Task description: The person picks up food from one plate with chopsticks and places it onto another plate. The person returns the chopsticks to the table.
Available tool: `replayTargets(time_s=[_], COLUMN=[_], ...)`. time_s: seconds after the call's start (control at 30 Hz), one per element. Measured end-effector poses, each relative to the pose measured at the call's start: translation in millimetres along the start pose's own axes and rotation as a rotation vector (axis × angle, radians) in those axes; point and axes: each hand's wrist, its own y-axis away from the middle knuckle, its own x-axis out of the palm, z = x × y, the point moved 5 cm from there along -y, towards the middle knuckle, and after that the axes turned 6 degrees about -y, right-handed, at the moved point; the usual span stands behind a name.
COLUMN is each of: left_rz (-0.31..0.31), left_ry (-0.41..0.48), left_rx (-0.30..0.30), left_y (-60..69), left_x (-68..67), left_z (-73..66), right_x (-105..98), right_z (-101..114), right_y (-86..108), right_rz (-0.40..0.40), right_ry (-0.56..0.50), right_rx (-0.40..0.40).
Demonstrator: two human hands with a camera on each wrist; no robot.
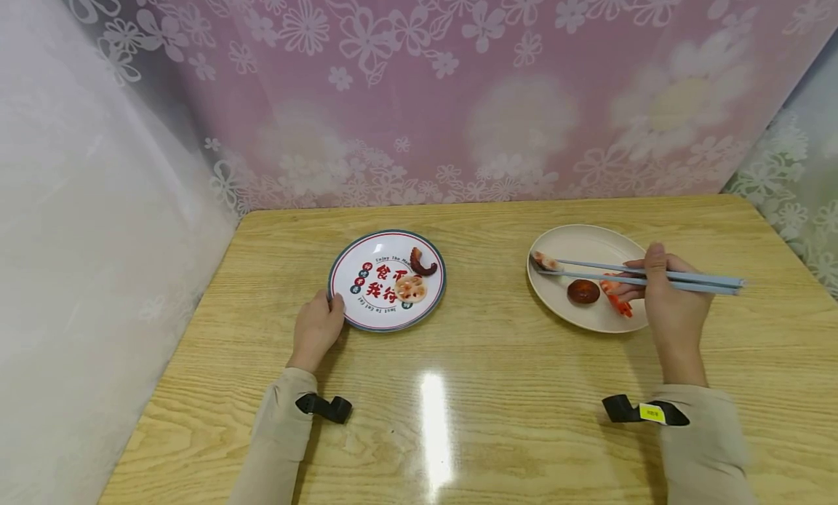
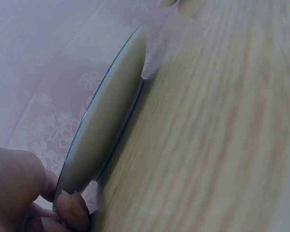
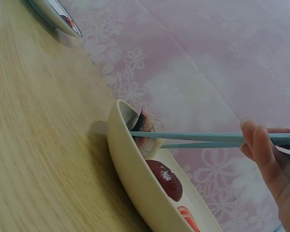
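Table (image 1: 487,301): back edge behind, wood between.
White plate (image 1: 352,263): two foods (image 1: 411,288); my left hand (image 1: 317,329) pinches the rim.
Cream plate (image 1: 579,243): three foods (image 1: 583,292); my right hand (image 1: 674,308) grips chopsticks (image 1: 710,279).

The person (image 1: 268,454) is wearing beige sleeves (image 1: 703,447). Black straps (image 1: 321,406) are crossing both cuffs (image 1: 297,378), the right strap showing a yellow label (image 1: 652,413).

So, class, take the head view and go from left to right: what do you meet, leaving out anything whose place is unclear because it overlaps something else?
Left hand → white plate → pale piece → brown piece → red piece → right hand.
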Motion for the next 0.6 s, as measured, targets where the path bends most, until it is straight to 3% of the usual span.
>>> replayTargets(time_s=[0.13, 0.43, 0.6], left_rz=[0.000, -0.002, 0.000], left_ry=[0.003, 0.011, 0.013], left_rx=[-0.001, -0.001, 0.000], left_y=[0.8, 0.4, 0.5], left_x=[-0.2, 0.2, 0.2], left_z=[-0.6, -0.4, -0.1], right_x=[0.1, -8.1, -13.4], right_z=[-2.1, -10.6, -16.7], right_y=[0.8, 0.6, -0.7], right_rz=[-0.025, -0.163, -0.237], right_ry=[-0.004, -0.103, -0.158], right_rx=[-0.006, -0.004, 0.043])
